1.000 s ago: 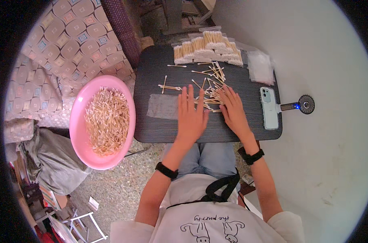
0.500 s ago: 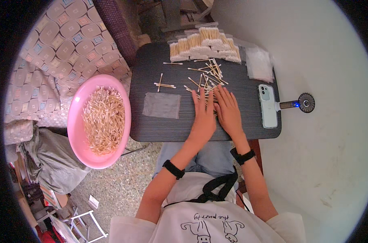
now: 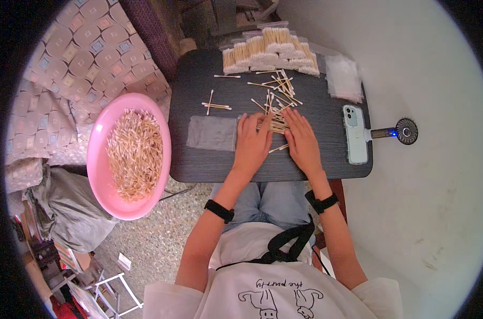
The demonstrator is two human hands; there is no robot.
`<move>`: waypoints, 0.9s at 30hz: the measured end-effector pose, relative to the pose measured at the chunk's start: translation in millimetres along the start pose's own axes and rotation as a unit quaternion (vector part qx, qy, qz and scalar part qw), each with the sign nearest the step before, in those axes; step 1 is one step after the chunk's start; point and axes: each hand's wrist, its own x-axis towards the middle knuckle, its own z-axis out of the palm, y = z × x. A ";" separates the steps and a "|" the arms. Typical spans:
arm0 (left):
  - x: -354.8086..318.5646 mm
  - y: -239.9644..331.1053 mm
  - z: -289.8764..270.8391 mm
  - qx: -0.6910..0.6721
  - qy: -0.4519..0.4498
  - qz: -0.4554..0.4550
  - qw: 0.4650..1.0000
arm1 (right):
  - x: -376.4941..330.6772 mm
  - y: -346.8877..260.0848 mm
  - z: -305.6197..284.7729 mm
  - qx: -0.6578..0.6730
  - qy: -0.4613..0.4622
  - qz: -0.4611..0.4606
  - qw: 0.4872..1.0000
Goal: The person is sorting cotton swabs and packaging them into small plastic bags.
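Observation:
Loose cotton swabs [image 3: 278, 123] lie in a small heap on the dark table [image 3: 199, 167], between my two hands. My left hand [image 3: 253, 136] rests at the heap's left side, fingers stretched forward. On the other side my right hand [image 3: 303, 136] lies with its fingers extended, touching swab ends. Neither hand is wrapped round anything. One swab [image 3: 278, 148] lies apart, near my right thumb. More swabs scatter farther back, and a few lie crossed at the left. Just left of my left hand is a flat clear plastic bag [image 3: 212, 133].
Filled bags of swabs [image 3: 270, 50] are stacked at the table's back. A stack of clear bags [image 3: 344, 78] sits at the back right, with a phone [image 3: 355, 134] nearer and a small fan [image 3: 406, 131] beside it. A pink basin [image 3: 95, 159] of swabs stands left of the table.
My left hand has slid left and back toward me, away from my right hand. The swabs between them now show more, and the hands have drawn apart.

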 end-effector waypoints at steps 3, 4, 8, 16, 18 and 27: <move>-0.3 1.9 -4.6 0.022 -0.003 0.003 1.000 | -0.7 0.0 -1.0 0.062 0.016 -0.001 0.998; 0.1 4.0 -4.6 0.002 -0.003 -0.006 1.000 | -1.1 0.6 -1.5 0.103 0.028 -0.005 0.994; -1.1 5.1 -0.4 -0.030 0.000 -0.020 0.999 | -1.3 -0.1 -4.0 0.106 0.011 0.018 0.994; 0.7 4.5 0.9 0.094 -0.041 0.058 0.993 | -0.2 -7.0 -11.1 0.180 -0.009 0.025 0.983; 1.1 6.2 1.2 0.146 -0.032 0.068 0.986 | 0.1 -7.3 -11.2 0.160 0.005 0.017 0.987; -0.5 -1.4 7.9 -0.067 -0.055 0.015 0.996 | 2.4 -2.5 -3.7 0.026 0.008 -0.034 0.999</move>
